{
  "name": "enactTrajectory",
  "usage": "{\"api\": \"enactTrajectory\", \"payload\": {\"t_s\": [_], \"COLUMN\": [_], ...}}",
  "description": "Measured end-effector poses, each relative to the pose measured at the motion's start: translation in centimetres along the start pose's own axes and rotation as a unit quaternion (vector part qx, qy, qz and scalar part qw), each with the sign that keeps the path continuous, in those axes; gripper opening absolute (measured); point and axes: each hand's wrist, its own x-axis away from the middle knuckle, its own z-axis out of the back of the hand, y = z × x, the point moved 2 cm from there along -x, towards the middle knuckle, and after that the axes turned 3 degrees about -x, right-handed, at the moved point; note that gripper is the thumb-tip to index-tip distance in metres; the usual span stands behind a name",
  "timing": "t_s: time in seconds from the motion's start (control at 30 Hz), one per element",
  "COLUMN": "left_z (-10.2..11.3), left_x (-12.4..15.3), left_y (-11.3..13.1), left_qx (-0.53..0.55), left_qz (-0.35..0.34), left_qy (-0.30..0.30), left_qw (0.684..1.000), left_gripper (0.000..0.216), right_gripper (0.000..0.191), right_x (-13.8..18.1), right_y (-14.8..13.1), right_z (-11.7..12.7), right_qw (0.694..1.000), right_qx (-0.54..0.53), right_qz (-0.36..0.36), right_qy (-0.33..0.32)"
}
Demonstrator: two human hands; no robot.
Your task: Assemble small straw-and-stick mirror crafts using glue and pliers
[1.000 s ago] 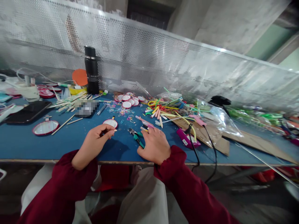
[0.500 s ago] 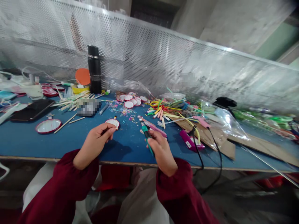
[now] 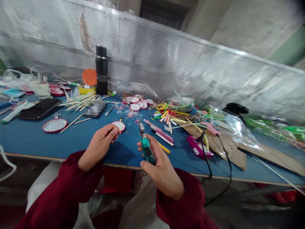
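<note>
Head view: The teal-and-black-handled metal pliers (image 3: 147,147) were in the right hand (image 3: 163,170), above the near edge of the blue tabletop (image 3: 78,143). Long axis ran near to far; the metal nose pointed far and slightly left, handles toward the near right. Writing: pale marks on the handle, not legible; lettering on the tall black cylindrical bottle (image 3: 102,74), far left, too small to read. The pliers lay between thumb and curled fingers, nose projecting beyond the fingertips; grip partly closed around the handles. Left hand (image 3: 100,146): thumb and forefinger pinched together on a small pale piece (image 3: 119,130), identity unclear, just nearer than a red-rimmed white round disc (image 3: 118,125).
</note>
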Motion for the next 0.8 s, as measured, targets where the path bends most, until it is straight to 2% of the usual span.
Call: {"api": "enactTrajectory", "payload": {"t_s": [0.1,0.23,0.5,0.8], "left_z": [-0.1,-0.1,0.1,0.1], "left_x": [0.1,0.2,0.7,0.7], "left_y": [0.2,0.3,0.0,0.3], "left_qx": [0.011,0.033,0.107,0.088], "left_qz": [0.0,0.001,0.004,-0.024], "left_qy": [-0.01,-0.014,-0.021,-0.045], "left_qw": [1.0,0.999,0.994,0.995], "left_gripper": [0.03,0.03,0.025,0.024], "right_gripper": [0.069,0.071,0.067,0.066], "right_x": [0.1,0.1,0.5,0.7], "right_y": [-0.2,0.5,0.2,0.4], "right_z": [-0.4,-1.3,-2.4,-2.9], "right_qw": [0.974,0.943,0.941,0.946], "right_qx": [0.206,0.311,0.312,0.297], "right_qz": [0.087,0.102,0.104,0.097], "right_qy": [0.032,0.063,0.081,0.082]}}
